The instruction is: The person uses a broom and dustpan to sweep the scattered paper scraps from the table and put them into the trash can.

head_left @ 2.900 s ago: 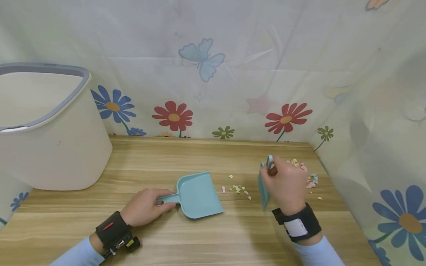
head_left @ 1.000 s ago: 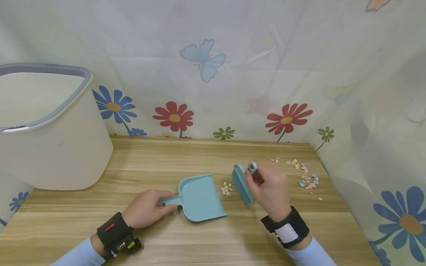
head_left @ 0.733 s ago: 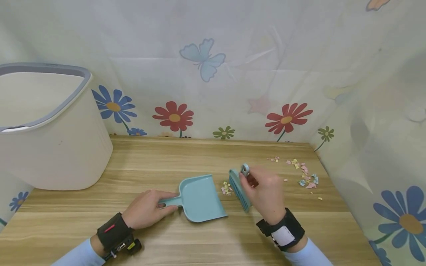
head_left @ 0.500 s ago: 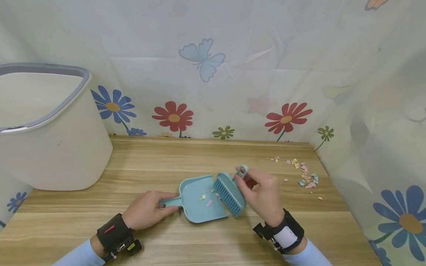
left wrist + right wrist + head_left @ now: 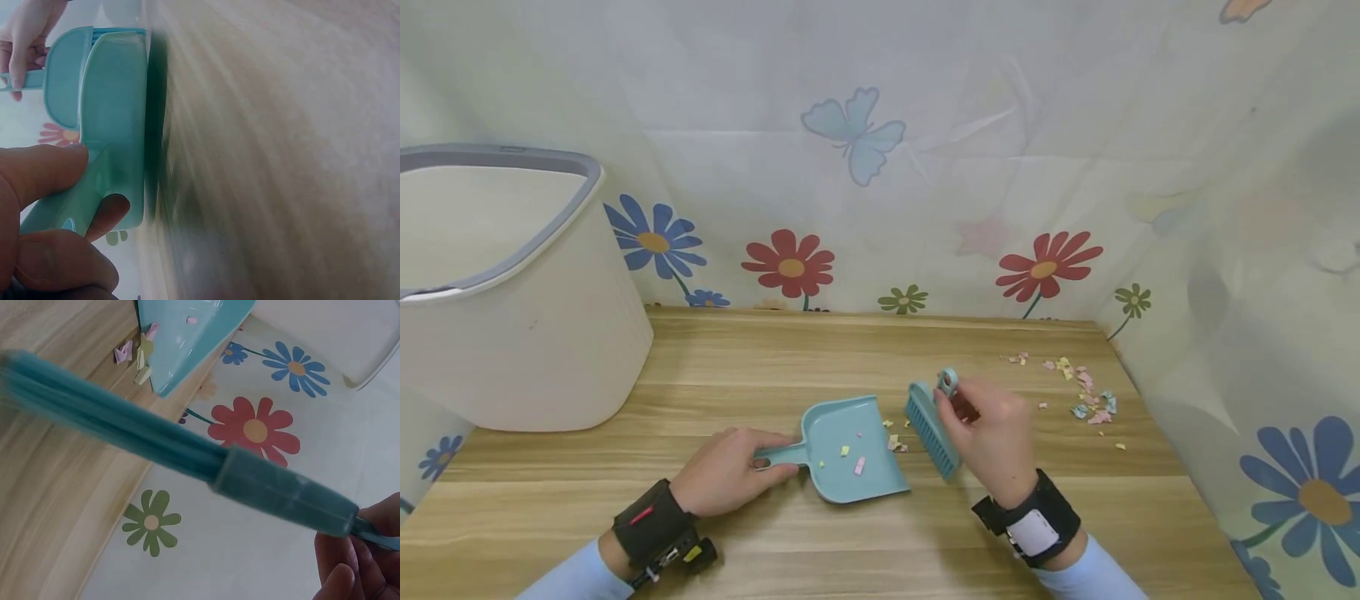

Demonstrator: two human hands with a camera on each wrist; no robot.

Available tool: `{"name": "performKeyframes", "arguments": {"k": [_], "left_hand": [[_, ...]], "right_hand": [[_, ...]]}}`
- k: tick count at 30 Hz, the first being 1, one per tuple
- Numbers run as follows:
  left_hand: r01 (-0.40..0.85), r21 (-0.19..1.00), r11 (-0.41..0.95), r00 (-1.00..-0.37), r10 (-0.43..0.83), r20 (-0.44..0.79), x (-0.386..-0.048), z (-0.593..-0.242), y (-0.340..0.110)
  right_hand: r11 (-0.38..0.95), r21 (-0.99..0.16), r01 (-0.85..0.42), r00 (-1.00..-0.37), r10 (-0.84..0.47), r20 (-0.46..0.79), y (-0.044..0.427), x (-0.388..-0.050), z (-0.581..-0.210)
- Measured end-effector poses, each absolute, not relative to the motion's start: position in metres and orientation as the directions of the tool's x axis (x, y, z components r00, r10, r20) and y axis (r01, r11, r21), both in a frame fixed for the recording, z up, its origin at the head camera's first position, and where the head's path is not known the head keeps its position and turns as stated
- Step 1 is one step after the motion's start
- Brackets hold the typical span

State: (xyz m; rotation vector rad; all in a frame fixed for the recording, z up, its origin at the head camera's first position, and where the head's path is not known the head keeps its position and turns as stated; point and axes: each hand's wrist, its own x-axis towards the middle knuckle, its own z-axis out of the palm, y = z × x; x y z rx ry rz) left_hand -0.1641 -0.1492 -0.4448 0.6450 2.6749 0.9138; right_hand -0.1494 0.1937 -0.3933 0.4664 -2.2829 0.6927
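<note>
My left hand (image 5: 730, 472) pinches the handle of a light blue dustpan (image 5: 842, 433) that lies on the wooden table, its wide lip facing right. A few yellow and pink paper scraps (image 5: 859, 465) lie in the pan. Several more scraps (image 5: 894, 443) sit at the lip, between pan and brush. My right hand (image 5: 997, 433) holds a matching hand brush (image 5: 934, 429) by its short handle, bristles toward the dustpan and a small distance from the lip. The right wrist view shows the brush (image 5: 187, 450) from its edge, with thumb and fingers around the handle.
Loose pink, yellow and blue paper scraps (image 5: 1086, 387) are scattered at the table's back right. A large white bin (image 5: 542, 333) with a grey rim stands at the left. Flower-printed sheeting (image 5: 880, 208) hangs behind the table (image 5: 820, 550) and along its right side.
The brush moved left from the right side, pushed scraps together and over the lip, then drew slightly back right. Some scraps are now in the pan. The left hand hardly moved.
</note>
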Motion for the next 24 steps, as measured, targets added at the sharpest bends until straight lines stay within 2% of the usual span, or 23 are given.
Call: {"name": "performKeyframes", "arguments": {"k": [7, 13, 15, 19, 24], "left_hand": [[0.324, 0.632, 0.704, -0.878, 0.473, -0.077, -0.165, -0.446, -0.150], [0.303, 0.630, 0.715, -0.882, 0.461, -0.099, -0.164, -0.446, -0.150], [0.302, 0.626, 0.719, -0.881, 0.461, -0.105, -0.164, -0.446, -0.150], [0.306, 0.614, 0.728, -0.876, 0.467, -0.117, -0.165, -0.445, -0.151], [0.308, 0.605, 0.734, -0.871, 0.474, -0.132, -0.165, -0.445, -0.151]], "right_hand": [[0.762, -0.344, -0.548, -0.670, -0.154, 0.726, 0.177, -0.150, -0.394], [0.681, -0.483, -0.550, -0.707, -0.072, 0.703, 0.177, -0.152, -0.386], [0.683, -0.497, -0.536, -0.711, -0.046, 0.702, 0.181, -0.152, -0.384], [0.707, -0.478, -0.521, -0.703, -0.038, 0.710, 0.187, -0.153, -0.383], [0.770, -0.391, -0.505, -0.679, -0.075, 0.730, 0.187, -0.154, -0.387]]}}
